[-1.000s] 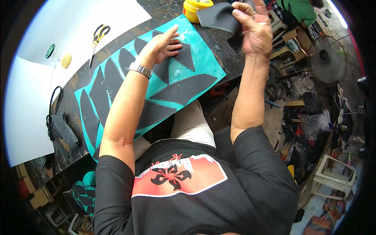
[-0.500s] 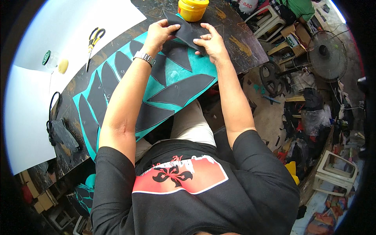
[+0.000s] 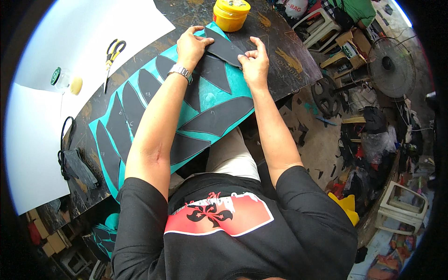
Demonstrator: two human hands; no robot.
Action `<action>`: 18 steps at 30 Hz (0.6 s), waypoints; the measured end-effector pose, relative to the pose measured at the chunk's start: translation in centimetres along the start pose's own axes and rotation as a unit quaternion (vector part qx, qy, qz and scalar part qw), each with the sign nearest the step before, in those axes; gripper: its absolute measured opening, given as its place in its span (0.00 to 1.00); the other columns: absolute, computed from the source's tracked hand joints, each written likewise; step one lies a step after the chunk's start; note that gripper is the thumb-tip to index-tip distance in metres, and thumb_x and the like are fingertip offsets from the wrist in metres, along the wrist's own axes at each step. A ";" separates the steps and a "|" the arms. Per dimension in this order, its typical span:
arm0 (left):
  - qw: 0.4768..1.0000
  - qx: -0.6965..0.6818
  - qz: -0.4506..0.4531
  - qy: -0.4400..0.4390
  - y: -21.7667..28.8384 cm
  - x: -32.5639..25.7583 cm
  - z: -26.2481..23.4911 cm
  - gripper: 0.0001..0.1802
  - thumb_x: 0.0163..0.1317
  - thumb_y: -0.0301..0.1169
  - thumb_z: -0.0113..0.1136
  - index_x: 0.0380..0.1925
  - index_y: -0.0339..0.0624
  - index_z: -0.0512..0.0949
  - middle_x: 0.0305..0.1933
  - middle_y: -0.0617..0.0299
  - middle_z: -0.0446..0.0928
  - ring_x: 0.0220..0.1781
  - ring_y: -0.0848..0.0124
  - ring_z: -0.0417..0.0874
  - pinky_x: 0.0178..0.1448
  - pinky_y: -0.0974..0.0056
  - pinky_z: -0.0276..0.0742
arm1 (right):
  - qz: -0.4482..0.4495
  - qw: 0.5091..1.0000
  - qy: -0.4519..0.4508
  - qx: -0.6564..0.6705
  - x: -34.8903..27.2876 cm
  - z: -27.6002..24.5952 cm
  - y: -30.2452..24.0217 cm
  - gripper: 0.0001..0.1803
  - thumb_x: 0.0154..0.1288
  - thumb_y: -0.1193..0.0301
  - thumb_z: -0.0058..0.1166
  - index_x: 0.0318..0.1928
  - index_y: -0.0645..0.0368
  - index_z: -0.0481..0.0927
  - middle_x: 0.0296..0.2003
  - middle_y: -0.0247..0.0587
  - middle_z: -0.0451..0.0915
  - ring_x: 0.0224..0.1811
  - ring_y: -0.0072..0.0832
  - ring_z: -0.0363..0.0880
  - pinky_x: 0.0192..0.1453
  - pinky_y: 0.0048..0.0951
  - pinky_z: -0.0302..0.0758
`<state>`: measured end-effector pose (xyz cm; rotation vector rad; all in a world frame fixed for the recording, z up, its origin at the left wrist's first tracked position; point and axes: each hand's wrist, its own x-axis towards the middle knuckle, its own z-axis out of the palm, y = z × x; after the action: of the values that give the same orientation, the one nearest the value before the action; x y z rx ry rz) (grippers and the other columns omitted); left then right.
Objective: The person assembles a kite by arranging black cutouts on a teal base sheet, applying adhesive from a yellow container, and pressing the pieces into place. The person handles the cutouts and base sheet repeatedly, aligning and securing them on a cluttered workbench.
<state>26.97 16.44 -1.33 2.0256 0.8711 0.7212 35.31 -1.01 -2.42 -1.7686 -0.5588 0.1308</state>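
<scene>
A person sits at a dark worktable (image 3: pixel 280 42), both forearms reaching fwd over a long teal foam sheet (image 3: pixel 233 84) covered w/ black leaf-shaped pieces. The sheet's long axis runs diagonally, from lower left near the person's left elbow up to the far right by the hands. Its near edge overhangs the table's front edge and lies over the person's lap.

The left hand (image 3: pixel 191 44) lies flat, fingers spread and pressing a black foam piece (image 3: pixel 224 49) down at the sheet's far tip. The right hand (image 3: pixel 254 63) is loosely curled, thumb and fingertips pinching the same piece's right edge. The piece is pointed, long axis slanting from upper left to lower right, touching the teal sheet under it.

Open room: bare dark tabletop to the right of the hands, up to the table's right edge; beyond that, cluttered floor.

Counted: one yellow lidded tub (image 3: pixel 231 13) just past the hands, one pair of yellow-handled scissors (image 3: pixel 111 53) to the left, two white paper sheets (image 3: pixel 70 28) far left, one small green-capped bottle (image 3: pixel 60 78), one black cable bundle (image 3: pixel 70 158) at the left edge. Roughly eight black leaves on the teal sheet; the arm hides some.
</scene>
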 end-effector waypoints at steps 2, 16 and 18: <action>1.000 -0.015 -0.011 0.008 -0.1 0.1 0.3 0.30 0.52 0.32 0.77 0.57 0.43 0.80 0.38 0.57 0.88 0.42 0.69 0.89 0.50 0.65 0.82 | 0.001 1.000 0.008 0.029 -0.1 0.0 0.0 0.36 0.55 0.86 0.62 0.65 0.55 0.70 0.32 0.36 0.77 0.32 0.22 0.77 0.39 0.25 0.78; 0.985 -0.156 0.041 0.056 -0.3 -1.1 2.0 0.27 0.54 0.30 0.75 0.56 0.49 0.80 0.38 0.61 0.88 0.40 0.73 0.87 0.47 0.68 0.80 | -0.052 0.998 0.009 0.047 -1.4 -0.7 -0.5 0.32 0.57 0.88 0.60 0.62 0.54 0.73 0.34 0.33 0.75 0.33 0.15 0.75 0.37 0.17 0.77; 0.992 -0.113 0.030 0.053 -0.1 -1.0 1.8 0.27 0.54 0.31 0.75 0.56 0.48 0.80 0.38 0.61 0.88 0.40 0.71 0.88 0.48 0.67 0.80 | -0.052 0.998 0.005 0.024 -1.6 -0.6 -0.7 0.31 0.57 0.88 0.59 0.61 0.55 0.73 0.34 0.33 0.75 0.32 0.15 0.75 0.37 0.18 0.77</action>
<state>27.66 14.85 -2.58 1.8323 0.7548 0.9248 33.95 -2.13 -1.89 -1.6902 -0.6331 0.0618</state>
